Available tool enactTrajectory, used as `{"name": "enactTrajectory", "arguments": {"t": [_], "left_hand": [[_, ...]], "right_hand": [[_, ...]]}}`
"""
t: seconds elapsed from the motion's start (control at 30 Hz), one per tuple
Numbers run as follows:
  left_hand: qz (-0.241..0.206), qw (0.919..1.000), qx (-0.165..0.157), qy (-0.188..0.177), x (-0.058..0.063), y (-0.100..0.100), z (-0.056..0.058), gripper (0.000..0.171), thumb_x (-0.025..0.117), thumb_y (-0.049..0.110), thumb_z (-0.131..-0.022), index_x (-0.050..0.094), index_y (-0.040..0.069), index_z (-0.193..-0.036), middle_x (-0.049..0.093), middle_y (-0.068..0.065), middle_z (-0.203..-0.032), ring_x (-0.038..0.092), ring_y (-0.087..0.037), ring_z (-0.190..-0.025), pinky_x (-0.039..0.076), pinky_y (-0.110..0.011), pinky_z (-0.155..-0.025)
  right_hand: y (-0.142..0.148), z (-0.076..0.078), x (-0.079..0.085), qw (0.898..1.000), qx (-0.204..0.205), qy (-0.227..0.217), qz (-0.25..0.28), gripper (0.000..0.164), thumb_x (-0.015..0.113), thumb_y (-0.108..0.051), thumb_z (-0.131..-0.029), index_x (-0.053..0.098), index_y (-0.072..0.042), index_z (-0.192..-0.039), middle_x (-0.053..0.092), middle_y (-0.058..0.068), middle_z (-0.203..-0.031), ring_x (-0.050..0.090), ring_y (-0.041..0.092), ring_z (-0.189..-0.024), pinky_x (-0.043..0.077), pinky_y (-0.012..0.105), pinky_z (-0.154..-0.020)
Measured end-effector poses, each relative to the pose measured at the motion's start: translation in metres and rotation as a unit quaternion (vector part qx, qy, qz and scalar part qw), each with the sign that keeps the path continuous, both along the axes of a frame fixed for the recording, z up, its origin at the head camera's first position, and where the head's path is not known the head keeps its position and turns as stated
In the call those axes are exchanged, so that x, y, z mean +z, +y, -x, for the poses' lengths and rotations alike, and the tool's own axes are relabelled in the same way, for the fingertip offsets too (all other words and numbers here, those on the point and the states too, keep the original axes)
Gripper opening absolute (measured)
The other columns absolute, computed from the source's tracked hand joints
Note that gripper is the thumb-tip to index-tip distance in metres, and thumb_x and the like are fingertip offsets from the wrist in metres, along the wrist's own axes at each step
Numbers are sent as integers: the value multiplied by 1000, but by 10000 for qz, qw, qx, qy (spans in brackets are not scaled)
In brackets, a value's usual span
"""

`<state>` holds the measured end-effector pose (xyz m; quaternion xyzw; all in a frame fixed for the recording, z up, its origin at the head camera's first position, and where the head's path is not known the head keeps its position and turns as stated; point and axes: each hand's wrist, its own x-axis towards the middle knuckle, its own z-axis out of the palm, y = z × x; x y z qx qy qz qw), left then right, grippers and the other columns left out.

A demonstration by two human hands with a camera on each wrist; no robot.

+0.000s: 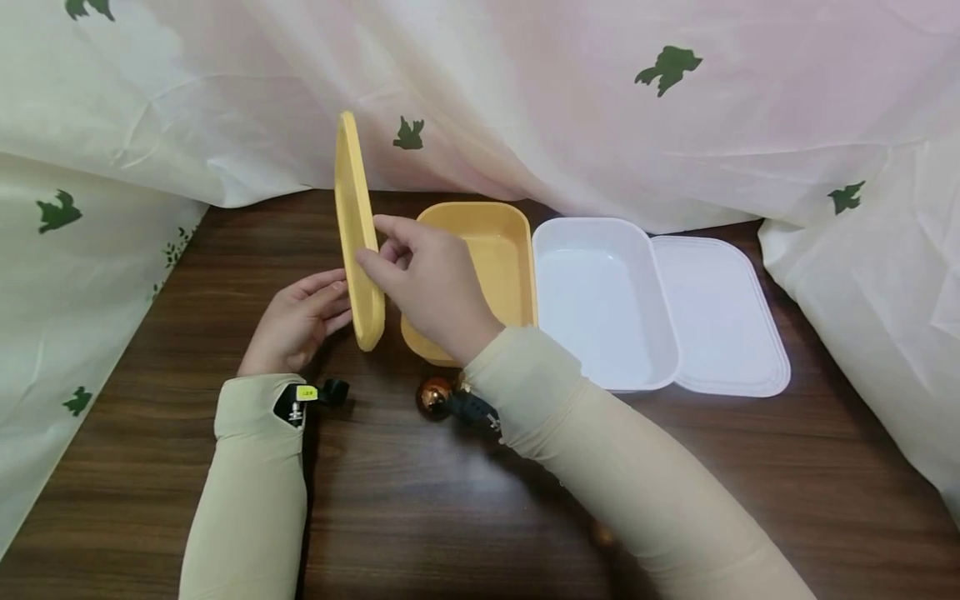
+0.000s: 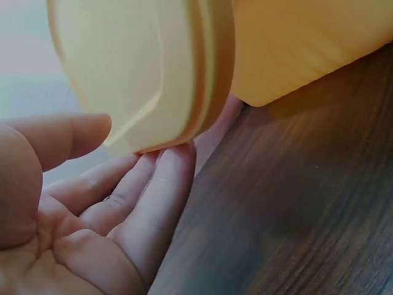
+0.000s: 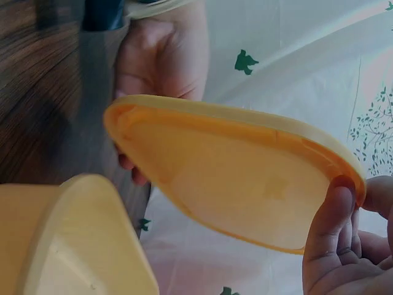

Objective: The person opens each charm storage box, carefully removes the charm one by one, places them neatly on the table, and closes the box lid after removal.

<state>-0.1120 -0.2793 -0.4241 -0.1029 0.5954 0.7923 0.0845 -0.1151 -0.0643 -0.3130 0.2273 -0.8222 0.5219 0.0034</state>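
Observation:
A yellow lid (image 1: 356, 242) stands on edge in the air, left of the open yellow box (image 1: 502, 267). My right hand (image 1: 431, 279) pinches the lid's rim between thumb and fingers, reaching across in front of the box. In the right wrist view the lid's (image 3: 239, 178) recessed inner side faces the camera. On the lid's other side is my left hand (image 1: 296, 321), palm turned up. Its relaxed fingers (image 2: 169, 178) meet the lid's lower edge from beneath in the left wrist view, while the thumb lies apart beside the lid's face.
Right of the yellow box stands an open white box (image 1: 600, 308), with a white lid (image 1: 723, 317) lying beside it. A shiny copper-coloured ball (image 1: 433, 398) sits on the dark wooden table (image 1: 375, 500), partly hidden by my right wrist. Pale cloth (image 1: 525, 100) hangs around the table.

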Motion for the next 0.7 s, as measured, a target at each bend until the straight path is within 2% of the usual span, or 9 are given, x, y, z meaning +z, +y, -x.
{"name": "enactTrajectory", "arguments": {"t": [0.17,0.33,0.5,0.7], "left_hand": [[-85,9999,-4,98,3,-1,0,43,57,14,-92,47,-2,-130,63,-8,-115,60,-19,-106,51,-29,-84],[18,9997,-5,236,7,2,-1,48,57,13,-92,43,-4,-135,60,-9,-121,57,-18,-111,49,-28,-86],[271,9988,24,408,15,7,-3,49,57,11,-92,41,-6,-135,56,-13,-125,57,-16,-111,47,-27,-88],[820,9953,22,519,27,14,-6,51,58,12,-92,40,-4,-137,45,-19,-136,54,-16,-115,46,-25,-90]], "right_hand": [[10,-1,-7,9999,-92,19,65,41,64,-26,-88,58,-13,-127,59,-6,-75,55,5,-61,47,20,-56],[25,1,-13,9995,-273,-40,139,44,65,-24,-87,57,-12,-129,63,-5,-75,58,6,-57,49,21,-54],[42,8,-20,9989,-420,-105,179,41,66,-23,-87,60,-12,-126,66,-6,-76,61,10,-56,51,22,-54],[59,12,-26,9975,-652,-53,-284,38,65,-24,-87,62,-15,-124,67,-5,-76,61,8,-55,50,22,-56]]}}
